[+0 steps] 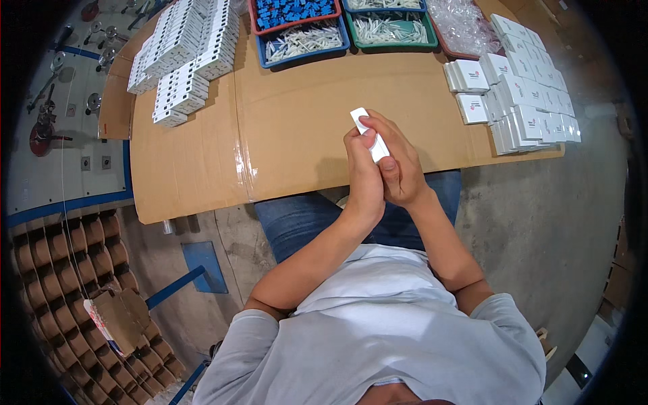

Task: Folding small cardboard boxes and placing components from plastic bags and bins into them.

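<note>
— Holding anything, those hands?

— Yes. Both are closed around one small white piece [370,132], just above the near edge of the tabletop [304,108]. The left hand [363,177] wraps it from the left with the thumb pressed on its face; the right hand [399,165] pinches it from the other side, fingers curled over the lower end. Only the upper end of the piece sticks out past the fingers, tilted up and to the left.

— And how far along does the work look?

— Judging by the piles, well under way but not finished. On the right sits a neat block of small white boxes [526,101], many rows deep. On the far left lie stacks of white strips [182,54], a good number of them. At the far edge, a blue tray [302,42] and a green tray [391,30] hold plenty of pale small parts, and a red tray [293,12] holds blue ones.

— So what is done and what is left?

— I'd say the boxes count as done, and the full trays mean much remains. Whether the piece in hand is being closed or opened, I cannot tell.
</note>
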Demonstrator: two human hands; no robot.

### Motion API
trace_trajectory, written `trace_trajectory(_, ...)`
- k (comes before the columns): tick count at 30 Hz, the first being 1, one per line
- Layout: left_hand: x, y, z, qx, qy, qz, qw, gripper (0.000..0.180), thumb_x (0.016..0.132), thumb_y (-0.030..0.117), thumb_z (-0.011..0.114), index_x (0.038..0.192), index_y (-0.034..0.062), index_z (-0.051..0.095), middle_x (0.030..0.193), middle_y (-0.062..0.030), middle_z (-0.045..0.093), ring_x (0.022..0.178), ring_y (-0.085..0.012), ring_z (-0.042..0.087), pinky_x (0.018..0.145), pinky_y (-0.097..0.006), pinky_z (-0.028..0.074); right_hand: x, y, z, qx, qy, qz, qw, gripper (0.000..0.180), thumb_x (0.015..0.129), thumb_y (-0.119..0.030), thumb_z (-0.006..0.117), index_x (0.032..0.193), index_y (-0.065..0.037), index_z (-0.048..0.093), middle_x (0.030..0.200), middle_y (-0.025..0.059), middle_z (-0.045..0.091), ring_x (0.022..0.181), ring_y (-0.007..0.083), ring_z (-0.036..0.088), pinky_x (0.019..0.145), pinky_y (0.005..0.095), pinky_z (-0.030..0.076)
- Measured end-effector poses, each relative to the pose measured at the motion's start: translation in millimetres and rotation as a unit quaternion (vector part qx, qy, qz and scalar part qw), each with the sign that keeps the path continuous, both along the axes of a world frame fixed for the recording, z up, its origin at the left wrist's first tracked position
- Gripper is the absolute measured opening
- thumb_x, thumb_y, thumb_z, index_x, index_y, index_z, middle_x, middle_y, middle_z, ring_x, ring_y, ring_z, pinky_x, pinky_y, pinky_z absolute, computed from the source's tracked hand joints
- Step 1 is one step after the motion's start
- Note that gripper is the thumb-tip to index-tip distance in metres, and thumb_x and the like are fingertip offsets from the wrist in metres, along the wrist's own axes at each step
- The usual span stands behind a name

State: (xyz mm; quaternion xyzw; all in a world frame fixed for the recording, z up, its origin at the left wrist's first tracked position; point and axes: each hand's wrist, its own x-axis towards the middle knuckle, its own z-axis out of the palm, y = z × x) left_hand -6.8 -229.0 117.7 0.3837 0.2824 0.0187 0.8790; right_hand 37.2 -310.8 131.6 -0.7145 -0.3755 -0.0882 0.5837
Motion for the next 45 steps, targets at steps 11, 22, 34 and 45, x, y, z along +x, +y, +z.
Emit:
trace_trajectory(11,-1.4,0.9,-1.2,-0.032,0.003,-0.011,0.999,0.057,0.099,0.064,0.04,0.117,0.0122,0.057,0.106,-0.0038,0.062,0.099,-0.016,0.064,0.082,-0.033,0.053,-0.9,0.0,2.8,0.011,0.022,0.009,1.0,0.063,0.109,-0.048,0.035,0.138,0.005,0.055,0.135,0.0307,0.057,0.121,0.0467,0.059,0.104,0.0449,0.046)
trace_trajectory(22,-1.6,9.1,28.8,-0.07,-0.018,-0.008,0.997,0.053,0.1,0.058,0.043,0.121,0.0105,0.054,0.11,-0.0063,0.061,0.099,-0.0192,0.063,0.085,-0.035,0.051,6.2,-4.6,-4.4,0.005,0.055,0.04,0.998,0.067,0.108,-0.053,0.037,0.143,0.003,0.053,0.138,0.027,0.057,0.128,0.0409,0.056,0.105,0.0437,0.046)
trace_trajectory(34,1.8,36.6,1.1,0.396,-0.313,-0.051,0.862,0.09,0.087,0.037,0.073,0.152,0.0037,0.021,0.161,-0.0256,0.023,0.149,-0.0358,0.029,0.121,-0.046,0.024,1.8,-13.9,19.6,0.132,0.388,0.149,0.9,0.057,0.102,-0.02,0.065,0.153,-0.003,0.046,0.141,0.0107,0.059,0.126,0.0195,0.056,0.109,0.0353,0.043)
trace_trajectory(45,-15.4,47.0,56.0,-0.043,-0.061,-0.178,0.981,0.072,0.102,0.067,0.041,0.148,0.0114,0.042,0.127,-0.0088,0.057,0.117,-0.0208,0.061,0.096,-0.039,0.053,-2.4,-14.2,29.0,-0.03,0.112,0.049,0.992,0.055,0.086,-0.018,0.076,0.137,-0.006,0.061,0.141,0.0189,0.051,0.129,0.0325,0.053,0.104,0.0403,0.046)
